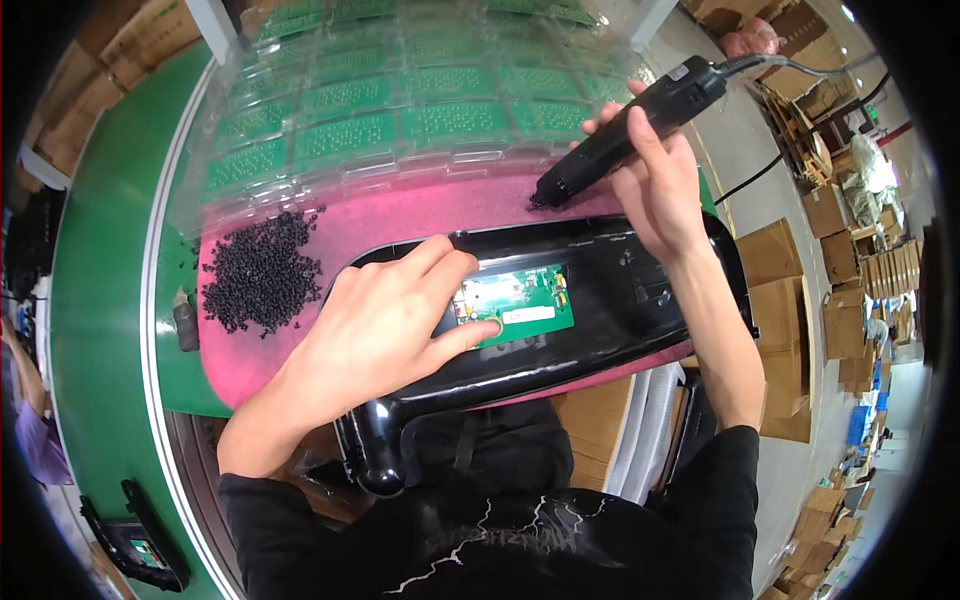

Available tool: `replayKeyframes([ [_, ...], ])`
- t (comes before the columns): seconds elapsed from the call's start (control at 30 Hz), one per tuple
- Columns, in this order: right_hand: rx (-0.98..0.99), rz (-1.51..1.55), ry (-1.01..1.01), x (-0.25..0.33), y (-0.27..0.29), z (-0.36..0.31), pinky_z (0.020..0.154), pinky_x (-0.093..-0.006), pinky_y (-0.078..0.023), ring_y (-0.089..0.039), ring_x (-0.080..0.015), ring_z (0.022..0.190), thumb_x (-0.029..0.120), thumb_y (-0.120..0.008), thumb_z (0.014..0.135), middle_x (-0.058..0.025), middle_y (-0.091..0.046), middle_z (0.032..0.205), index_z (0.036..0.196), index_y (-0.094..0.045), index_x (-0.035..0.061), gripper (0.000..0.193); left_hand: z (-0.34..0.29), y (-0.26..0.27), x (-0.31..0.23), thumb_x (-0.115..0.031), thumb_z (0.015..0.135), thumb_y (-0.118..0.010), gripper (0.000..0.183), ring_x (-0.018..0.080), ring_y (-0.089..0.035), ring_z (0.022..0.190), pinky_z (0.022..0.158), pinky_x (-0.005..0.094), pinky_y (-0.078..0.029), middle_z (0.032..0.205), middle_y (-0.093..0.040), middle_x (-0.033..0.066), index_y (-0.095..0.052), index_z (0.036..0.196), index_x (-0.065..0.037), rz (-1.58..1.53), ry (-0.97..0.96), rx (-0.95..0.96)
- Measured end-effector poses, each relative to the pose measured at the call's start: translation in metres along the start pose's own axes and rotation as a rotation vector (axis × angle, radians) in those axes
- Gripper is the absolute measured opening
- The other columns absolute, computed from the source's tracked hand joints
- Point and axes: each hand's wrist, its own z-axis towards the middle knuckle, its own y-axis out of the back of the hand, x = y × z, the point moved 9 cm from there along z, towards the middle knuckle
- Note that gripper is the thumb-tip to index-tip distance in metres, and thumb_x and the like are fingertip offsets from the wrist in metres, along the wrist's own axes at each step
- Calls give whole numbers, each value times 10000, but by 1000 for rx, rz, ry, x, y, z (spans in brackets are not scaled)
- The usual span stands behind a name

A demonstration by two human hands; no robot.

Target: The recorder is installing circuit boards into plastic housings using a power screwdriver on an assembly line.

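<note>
Green board (pixel 535 300), corded screwdriver (pixel 690 92)
Left fingers (pixel 465 340) spread across the board — steadying it, I'd guess — right fingers (pixel 648 140) wrapped round the screwdriver.

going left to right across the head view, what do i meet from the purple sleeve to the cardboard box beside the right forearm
purple sleeve → small black shell → pile of black parts → left hand → green board → right hand → cardboard box
</note>
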Motion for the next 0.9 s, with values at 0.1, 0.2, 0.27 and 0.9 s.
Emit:
replayKeyframes([
  [0.1, 10, 69, 239, 23, -14, -8, 1024, -498, -412, -534, -248, 1072, 232, -517, 1017, -97, -554, 1118, 1378, -364, 63, 427, -1, 11, 5, -256, 772, -789, 420, 252, -626, 719, 614, 341, -505, 907, -606, 90, -610, 1067, -16, -77, 46, -102],
  [0.2, 93, 323, 197, 35, -39, -33, 1049, -515, -377, -506, -222, 1094, 309, -436, 1045, -67, -512, 1140, 1366, -377, 75, 402, 1, 33, -4, -166, 723, -832, 421, 202, -611, 731, 590, 316, -505, 947, -632, 85, -616, 1052, -14, -133, -133, -381],
  [0.27, 112, 381, 163, 37, -56, -48, 1032, -523, -393, -509, -215, 1088, 310, -441, 1043, -62, -498, 1133, 1376, -359, 86, 410, 0, 35, -4, -171, 717, -839, 429, 202, -613, 743, 585, 307, -504, 953, -635, 89, -617, 1047, -10, -152, -145, -406],
  [0.9, 318, 287, 285, 55, -94, -90, 668, -300, -372, -455, -85, 556, 479, -556, 941, 45, -476, 652, 1080, -466, 152, 366, -6, 24, -33, -52, 687, -765, 175, 230, -602, 663, 464, 344, -470, 707, -588, 67, -640, 806, -23, -171, -476, -375],
])
